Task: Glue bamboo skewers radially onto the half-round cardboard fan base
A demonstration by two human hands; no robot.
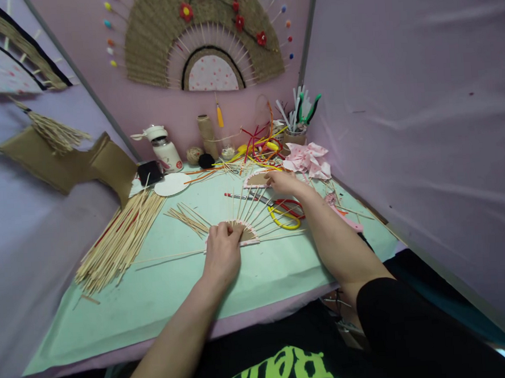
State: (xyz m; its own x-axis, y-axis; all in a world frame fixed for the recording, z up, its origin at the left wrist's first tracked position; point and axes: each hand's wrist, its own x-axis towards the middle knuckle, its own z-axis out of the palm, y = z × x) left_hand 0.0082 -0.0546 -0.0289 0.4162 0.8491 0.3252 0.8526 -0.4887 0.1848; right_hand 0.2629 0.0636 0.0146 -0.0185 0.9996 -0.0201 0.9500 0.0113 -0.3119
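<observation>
My left hand (224,243) grips a half-circle of cardboard (249,233) with a pink-patterned edge, its fingertips pressed on the face. Thin sticks fan out from this piece over the table. Farther back, my right hand (283,182) reaches to a second cardboard half-circle (256,179), fingers closed at its right end; the exact grip is small in view. Between my hands, scissors with yellow and red handles (298,224) lie partly under the fanned sticks. A few short sticks (186,220) rest left of my left hand.
A big stick bundle (122,237) lies at left, near a white disc (173,184) and white bottle (167,153). At the back are twine (206,129), coloured pipe cleaners (258,140), a holder with pliers (306,111) and crumpled pink cloth (308,160). A decorated fan (150,52) hangs behind.
</observation>
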